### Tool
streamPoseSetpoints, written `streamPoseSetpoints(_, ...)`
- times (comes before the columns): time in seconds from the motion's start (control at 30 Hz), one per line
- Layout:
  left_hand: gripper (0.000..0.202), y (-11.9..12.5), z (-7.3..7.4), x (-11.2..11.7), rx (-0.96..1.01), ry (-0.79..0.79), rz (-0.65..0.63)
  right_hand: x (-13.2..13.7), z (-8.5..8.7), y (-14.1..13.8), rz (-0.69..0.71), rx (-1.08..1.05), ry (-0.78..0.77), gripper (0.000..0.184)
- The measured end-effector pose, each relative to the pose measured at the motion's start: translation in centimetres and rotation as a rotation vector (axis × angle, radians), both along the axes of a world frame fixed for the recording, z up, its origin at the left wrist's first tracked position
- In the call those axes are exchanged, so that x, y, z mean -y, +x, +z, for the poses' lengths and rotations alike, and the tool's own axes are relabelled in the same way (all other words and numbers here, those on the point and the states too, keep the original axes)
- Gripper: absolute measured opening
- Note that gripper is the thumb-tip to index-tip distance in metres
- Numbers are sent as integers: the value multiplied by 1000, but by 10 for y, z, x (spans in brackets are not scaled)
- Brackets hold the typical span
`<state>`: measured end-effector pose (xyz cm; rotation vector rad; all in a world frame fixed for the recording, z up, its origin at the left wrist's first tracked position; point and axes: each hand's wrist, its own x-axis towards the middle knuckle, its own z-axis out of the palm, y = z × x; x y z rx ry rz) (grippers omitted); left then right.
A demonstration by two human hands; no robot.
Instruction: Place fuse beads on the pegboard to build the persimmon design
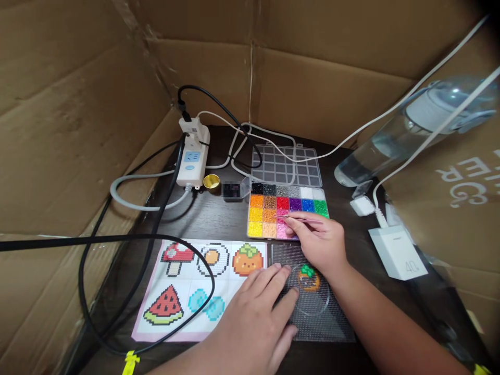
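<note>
Cardboard walls — charger (399, 252) marked "40", tweezers (300, 219) gripped

Power strip (191, 159) with black and white cables, far left of the fingers beyond the pattern sheet. Brass cap (211, 182) and small black cube (232, 190), up-left of the fingertips. Clear bottle (410, 125) and white charger (398, 251), right of the fingers. Cardboard walls (74, 120) behind.
</note>
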<state>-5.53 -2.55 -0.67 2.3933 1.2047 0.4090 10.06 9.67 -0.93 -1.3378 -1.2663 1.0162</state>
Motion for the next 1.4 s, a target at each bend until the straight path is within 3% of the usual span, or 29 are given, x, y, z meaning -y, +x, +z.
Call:
streamPoseSetpoints(0.73, 43, 1, 1, -1, 6, -9, 0, 0, -1, 3, -33, -32, -28, 15)
streamPoseSetpoints(0.97, 43, 2, 0, -2, 23, 0, -7, 9, 22, 9, -100, 2, 99, 12)
streamPoseSetpoints(1.2, 45, 3, -1, -3, 35, 36, -13, 38, 48, 29, -151, 107, 131, 10)
streamPoseSetpoints(1.4, 43, 3, -1, -4, 45, 53, -12, 85, 28, 54, -179, 162, 138, 8)
